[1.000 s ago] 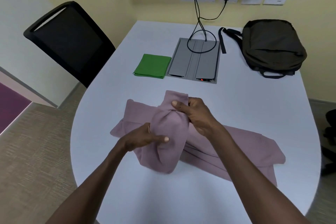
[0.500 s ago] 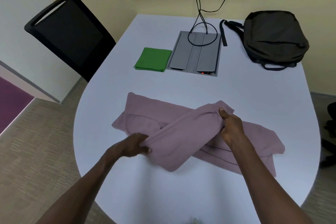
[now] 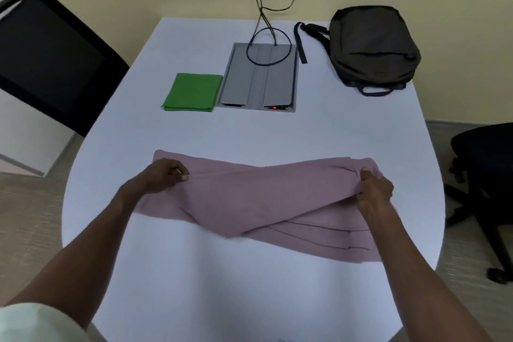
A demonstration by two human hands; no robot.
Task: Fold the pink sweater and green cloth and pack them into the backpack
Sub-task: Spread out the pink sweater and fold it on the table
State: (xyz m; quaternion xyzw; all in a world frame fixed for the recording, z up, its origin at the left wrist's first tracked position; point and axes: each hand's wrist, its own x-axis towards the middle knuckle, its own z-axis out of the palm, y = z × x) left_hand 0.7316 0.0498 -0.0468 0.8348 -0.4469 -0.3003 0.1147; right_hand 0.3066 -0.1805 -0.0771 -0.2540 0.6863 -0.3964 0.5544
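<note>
sweater [image 3: 258, 197] lying across near table [image 3: 194, 272], top layer pulled taut | left hand [image 3: 163, 176] pinching its left end | right hand [image 3: 374, 189] gripping bunched right end | green cloth [image 3: 193, 91] sitting folded beside grey panel [image 3: 259, 78] | backpack [image 3: 372, 44] lying far right

A white tabletop [image 3: 319, 133] with a rounded near end carries everything: the pink sweater [image 3: 258, 200] lies stretched sideways across its near half, while a folded green cloth [image 3: 193, 92] sits flat farther back, just beside the left edge of a grey cable box [image 3: 259, 79] set into the surface. A dark backpack [image 3: 373, 46] lies at the far right corner with one strap [image 3: 301, 41] trailing toward the box, and black cables [image 3: 268, 44] loop over the box's lid
</note>
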